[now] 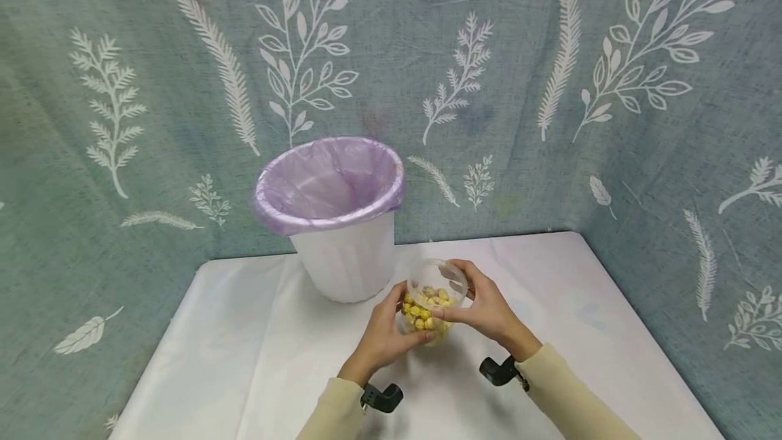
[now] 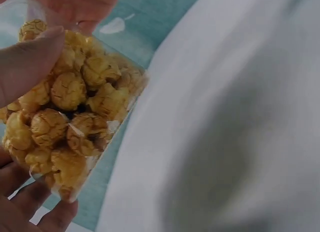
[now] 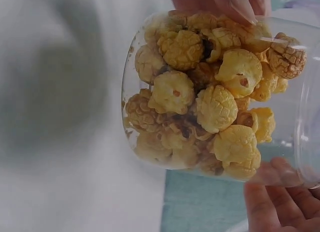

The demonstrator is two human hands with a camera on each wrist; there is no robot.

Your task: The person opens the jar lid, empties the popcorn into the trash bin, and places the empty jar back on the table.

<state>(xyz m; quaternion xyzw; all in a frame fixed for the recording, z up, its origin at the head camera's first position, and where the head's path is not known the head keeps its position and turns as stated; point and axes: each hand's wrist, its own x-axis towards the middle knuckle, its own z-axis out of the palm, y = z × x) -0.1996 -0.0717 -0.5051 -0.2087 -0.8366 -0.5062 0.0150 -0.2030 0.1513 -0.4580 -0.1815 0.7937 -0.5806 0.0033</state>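
Observation:
A clear round plastic jar [image 1: 426, 312] of golden popcorn [image 3: 215, 108] is held between both hands over the white table. The left hand [image 1: 386, 333] grips its lower body, thumb on the near side and fingers curled around the far side. Up at the jar's clear top rim [image 3: 301, 117], the right hand [image 1: 485, 305] holds on with its thumb in front and fingers behind. Popcorn fills much of the jar, with a clear band below the rim. In the left wrist view, the left thumb [image 2: 30, 65] lies across the jar wall.
Behind and left of the jar stands a white bin [image 1: 348, 260] with a purple liner [image 1: 330, 216] folded over its rim. The white-covered table [image 1: 269, 358] meets a leaf-patterned green-blue cloth [image 1: 391, 87] at the back and sides. A black wrist device [image 1: 381, 398] sits on each arm.

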